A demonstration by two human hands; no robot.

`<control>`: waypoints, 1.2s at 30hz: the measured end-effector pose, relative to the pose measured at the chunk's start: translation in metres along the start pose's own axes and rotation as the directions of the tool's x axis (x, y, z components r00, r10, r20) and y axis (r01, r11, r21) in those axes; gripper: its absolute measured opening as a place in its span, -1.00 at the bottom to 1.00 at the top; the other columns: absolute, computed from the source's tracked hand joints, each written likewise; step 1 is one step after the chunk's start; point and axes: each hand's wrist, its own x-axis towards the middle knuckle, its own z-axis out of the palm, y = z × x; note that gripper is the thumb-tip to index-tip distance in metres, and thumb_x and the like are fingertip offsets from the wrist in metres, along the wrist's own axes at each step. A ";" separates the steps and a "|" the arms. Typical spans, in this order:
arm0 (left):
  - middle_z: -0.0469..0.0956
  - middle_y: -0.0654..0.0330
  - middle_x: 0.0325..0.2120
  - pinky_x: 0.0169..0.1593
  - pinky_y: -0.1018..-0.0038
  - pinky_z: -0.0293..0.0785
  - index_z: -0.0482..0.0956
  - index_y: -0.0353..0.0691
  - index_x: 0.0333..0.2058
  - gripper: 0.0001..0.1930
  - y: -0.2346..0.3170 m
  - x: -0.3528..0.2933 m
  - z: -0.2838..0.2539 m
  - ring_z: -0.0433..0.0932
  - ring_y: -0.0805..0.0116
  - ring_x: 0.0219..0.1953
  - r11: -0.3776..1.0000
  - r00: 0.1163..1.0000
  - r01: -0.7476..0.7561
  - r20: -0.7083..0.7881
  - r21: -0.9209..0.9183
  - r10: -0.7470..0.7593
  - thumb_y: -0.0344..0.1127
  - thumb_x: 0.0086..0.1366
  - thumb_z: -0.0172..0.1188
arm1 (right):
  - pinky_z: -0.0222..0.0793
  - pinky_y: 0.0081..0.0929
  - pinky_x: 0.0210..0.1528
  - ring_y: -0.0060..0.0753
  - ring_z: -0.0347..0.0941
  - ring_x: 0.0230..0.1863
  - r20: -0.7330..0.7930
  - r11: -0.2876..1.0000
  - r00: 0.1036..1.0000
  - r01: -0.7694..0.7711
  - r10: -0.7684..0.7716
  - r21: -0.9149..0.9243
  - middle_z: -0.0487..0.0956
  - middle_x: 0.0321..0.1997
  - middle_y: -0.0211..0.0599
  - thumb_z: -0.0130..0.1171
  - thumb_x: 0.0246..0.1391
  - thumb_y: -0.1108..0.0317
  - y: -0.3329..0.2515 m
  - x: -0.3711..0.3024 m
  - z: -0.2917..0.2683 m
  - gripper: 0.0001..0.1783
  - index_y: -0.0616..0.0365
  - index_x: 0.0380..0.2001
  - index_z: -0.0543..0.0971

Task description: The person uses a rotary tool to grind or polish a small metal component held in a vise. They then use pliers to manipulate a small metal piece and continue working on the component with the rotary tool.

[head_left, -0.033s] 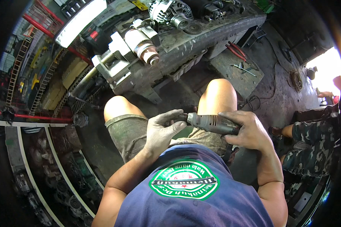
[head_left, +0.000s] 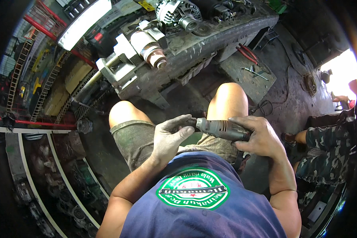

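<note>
Above my lap, a dark grey rotary tool lies roughly level, its narrow nose pointing left. My right hand is closed around its rear end, thumb below and fingers over the top. At the nose, my left hand, coated in grey dust, pinches the dark tip between thumb and fingers. The fingers partly hide that tip, so I cannot make out what is fitted there. Beyond my knees, a bench vise grips a motor armature with a copper-coloured end.
An alternator sits on the metal workbench near the vise. Right of the bench, red-handled pliers and small metal tools rest on a low board. Shelves with parts stand at left. A person in camouflage shorts is at right.
</note>
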 end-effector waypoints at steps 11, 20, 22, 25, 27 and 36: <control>0.66 -0.05 0.02 0.11 0.48 0.61 0.48 -0.30 0.26 -0.38 -0.001 0.012 0.003 0.65 0.29 0.02 0.968 0.995 -0.098 0.002 -0.232 0.101 -0.51 0.24 0.50 | 0.56 -0.22 -0.03 0.01 0.68 -0.17 -0.008 1.000 1.000 0.011 -0.011 0.017 0.69 -0.17 -0.01 0.45 -0.24 0.29 0.006 0.006 0.009 -0.27 0.21 0.14 0.65; 0.70 0.23 -0.14 -0.06 0.61 0.51 0.70 -0.34 -0.03 -0.75 0.008 0.016 0.000 0.58 0.59 -0.14 0.982 0.988 -0.136 0.089 0.133 0.125 -0.45 0.34 0.44 | 0.56 -0.19 0.01 -0.01 0.69 -0.11 0.008 1.000 1.000 -0.030 0.030 -0.010 0.73 -0.12 -0.04 0.45 -0.19 0.24 0.012 0.001 0.009 -0.28 0.15 0.16 0.66; 0.70 0.23 -0.20 -0.11 0.58 0.52 0.70 -0.36 -0.04 -0.76 0.009 0.017 0.004 0.58 0.56 -0.21 0.979 0.993 -0.121 0.019 0.166 0.119 -0.39 0.39 0.40 | 0.55 -0.18 0.04 0.01 0.68 -0.06 0.009 1.000 1.000 -0.017 0.017 0.004 0.72 -0.08 -0.02 0.44 -0.17 0.20 0.013 0.001 0.009 -0.28 0.13 0.17 0.66; 0.68 0.26 -0.30 -0.16 0.55 0.50 0.71 -0.39 -0.06 -0.79 0.014 0.017 0.001 0.55 0.56 -0.28 0.929 1.000 -0.009 0.011 0.371 0.006 -0.38 0.42 0.37 | 0.55 -0.18 0.04 0.01 0.67 -0.04 0.008 1.000 1.000 0.002 -0.002 0.020 0.71 -0.08 -0.01 0.44 -0.16 0.18 0.014 0.000 0.009 -0.27 0.09 0.19 0.66; 0.70 0.26 -0.24 -0.14 0.58 0.50 0.71 -0.38 -0.04 -0.78 0.014 0.017 0.001 0.58 0.56 -0.23 0.892 0.994 -0.112 0.067 0.437 0.092 -0.42 0.39 0.38 | 0.55 -0.18 0.03 0.02 0.66 -0.06 0.011 1.000 1.000 -0.025 0.025 -0.008 0.70 -0.11 -0.01 0.44 -0.14 0.16 0.015 -0.001 0.007 -0.26 0.08 0.21 0.65; 0.70 0.21 -0.25 -0.12 0.53 0.56 0.69 -0.37 -0.04 -0.80 0.017 0.020 -0.004 0.61 0.52 -0.24 0.841 0.993 -0.119 0.080 0.528 0.090 -0.45 0.41 0.35 | 0.55 -0.19 0.05 -0.02 0.67 -0.05 0.009 1.000 1.000 0.023 -0.023 0.015 0.70 -0.09 -0.05 0.44 -0.10 0.17 0.012 -0.006 -0.003 -0.31 0.10 0.18 0.64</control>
